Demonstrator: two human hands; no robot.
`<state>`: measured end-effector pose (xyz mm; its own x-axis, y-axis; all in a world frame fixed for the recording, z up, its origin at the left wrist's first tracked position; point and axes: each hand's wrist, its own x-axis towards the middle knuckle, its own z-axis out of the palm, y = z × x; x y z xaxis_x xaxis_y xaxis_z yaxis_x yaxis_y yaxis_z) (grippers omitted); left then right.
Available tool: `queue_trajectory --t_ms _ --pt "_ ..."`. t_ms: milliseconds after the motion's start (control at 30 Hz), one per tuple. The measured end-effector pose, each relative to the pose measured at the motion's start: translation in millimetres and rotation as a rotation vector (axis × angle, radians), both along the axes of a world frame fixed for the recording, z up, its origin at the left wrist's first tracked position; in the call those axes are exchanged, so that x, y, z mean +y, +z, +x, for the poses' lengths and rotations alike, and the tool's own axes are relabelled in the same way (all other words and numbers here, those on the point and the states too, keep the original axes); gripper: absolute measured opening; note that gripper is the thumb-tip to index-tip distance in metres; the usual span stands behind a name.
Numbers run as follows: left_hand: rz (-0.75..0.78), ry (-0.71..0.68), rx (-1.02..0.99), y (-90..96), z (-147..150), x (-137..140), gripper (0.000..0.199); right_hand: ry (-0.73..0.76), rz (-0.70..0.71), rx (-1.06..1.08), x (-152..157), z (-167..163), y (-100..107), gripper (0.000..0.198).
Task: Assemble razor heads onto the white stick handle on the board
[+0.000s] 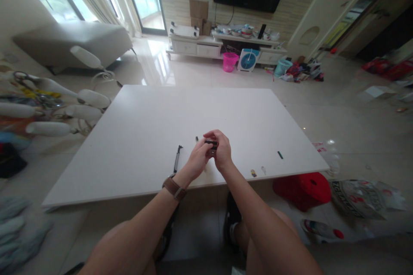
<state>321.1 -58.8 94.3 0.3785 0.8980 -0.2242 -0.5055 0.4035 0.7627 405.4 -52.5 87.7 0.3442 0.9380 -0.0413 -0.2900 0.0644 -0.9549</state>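
Note:
Above the near part of the white table (155,116), my left hand (198,158) and my right hand (223,150) meet around a small dark object (211,142). Fingers of both hands are closed on it and cover much of it, so its kind does not show. Left of my left hand lies a thin dark tool-like piece (177,158) with a bent end. A short dark piece (197,139) sits just beyond my left hand. To the right on the tabletop are a small yellow and black item (253,173), a little clear piece (263,170) and a dark green strip (280,154).
A red stool (303,191) stands under the table's right front edge, with a printed plastic bag (361,200) and a bottle (322,228) beside it. Lamp arms with white shades (93,98) crowd the left edge. Beyond are a pink basket (229,62) and a TV cabinet (183,47).

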Motion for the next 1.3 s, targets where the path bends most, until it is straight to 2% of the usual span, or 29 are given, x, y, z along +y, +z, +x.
queue_trajectory --t_ms 333,1300 --pt "-0.053 0.016 -0.013 1.1 0.2 0.1 0.017 -0.008 0.013 0.004 -0.1 0.0 -0.3 0.029" --pt "-0.050 0.009 -0.049 -4.2 -0.4 2.9 0.020 -0.019 -0.010 0.034 -0.2 0.0 -2.4 0.026"
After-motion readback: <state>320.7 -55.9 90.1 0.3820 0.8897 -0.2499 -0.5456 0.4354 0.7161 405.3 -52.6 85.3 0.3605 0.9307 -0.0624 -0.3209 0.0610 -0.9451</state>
